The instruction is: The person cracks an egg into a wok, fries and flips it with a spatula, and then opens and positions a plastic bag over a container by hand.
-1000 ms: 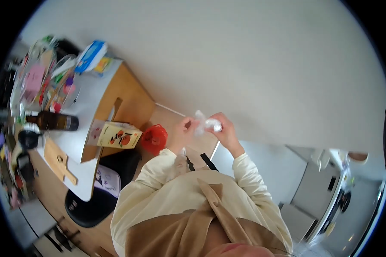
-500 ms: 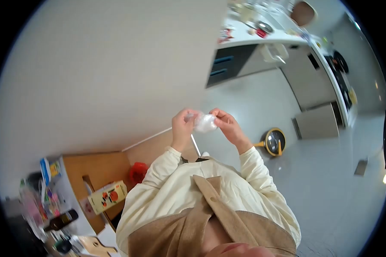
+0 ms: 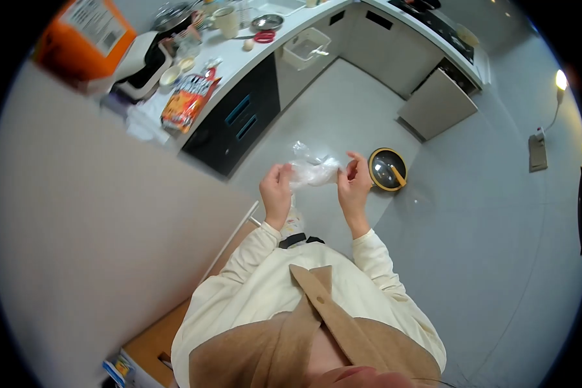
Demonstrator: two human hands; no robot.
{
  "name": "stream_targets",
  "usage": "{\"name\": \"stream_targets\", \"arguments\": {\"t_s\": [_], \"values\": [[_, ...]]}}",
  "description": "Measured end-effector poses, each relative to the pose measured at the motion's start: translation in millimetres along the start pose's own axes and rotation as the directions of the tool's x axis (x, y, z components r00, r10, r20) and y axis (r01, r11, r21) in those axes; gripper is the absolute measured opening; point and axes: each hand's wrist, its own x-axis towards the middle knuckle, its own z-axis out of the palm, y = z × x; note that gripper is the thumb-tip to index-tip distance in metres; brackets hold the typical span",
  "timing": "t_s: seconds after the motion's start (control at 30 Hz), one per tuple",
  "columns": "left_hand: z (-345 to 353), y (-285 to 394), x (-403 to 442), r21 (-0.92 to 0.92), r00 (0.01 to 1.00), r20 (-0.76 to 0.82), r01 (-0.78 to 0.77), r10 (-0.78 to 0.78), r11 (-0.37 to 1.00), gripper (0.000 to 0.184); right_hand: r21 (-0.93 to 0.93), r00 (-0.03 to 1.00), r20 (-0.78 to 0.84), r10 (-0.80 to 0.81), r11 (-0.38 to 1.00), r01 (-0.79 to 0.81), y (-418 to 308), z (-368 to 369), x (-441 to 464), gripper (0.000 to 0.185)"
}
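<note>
Between my hands stretches a thin, clear plastic bag, crumpled and partly spread out. My left hand grips its left side with thumb and fingers. On the right side, my right hand pinches the bag's edge, the index finger raised a little. Both hands are held in front of my body, above the floor. What the bag contains, if anything, I cannot make out.
A black pan with a yellow rim lies beyond my right hand. Ahead, the counter carries an orange snack packet, red scissors and a metal bowl. A cabinet door hangs open. The wall rises at left.
My view has swung towards the kitchen, so the counter fills more of it. The plastic bag is now drawn out wider between my hands, which are slightly farther apart.
</note>
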Motion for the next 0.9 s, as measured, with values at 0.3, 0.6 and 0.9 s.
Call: {"name": "stream_targets", "arguments": {"t_s": [0.3,0.6,0.9], "values": [[25,-11,152,0.015,0.985,-0.024,-0.171,0.171,0.985,0.038,0.744,0.833,0.237,0.500,0.458,-0.487,61,12,141,0.008],[70,-10,267,-0.450,0.859,0.452,0.453,-0.241,0.770,0.048,-0.006,0.973,0.217,-0.073,0.997,0.076,76,50,219,0.053],[120,-52,401,-0.801,0.858,0.426,0.505,-0.288,0.320,0.046,-0.106,0.665,0.612,0.428,0.877,-0.468,184,20,313,0.029]]}}
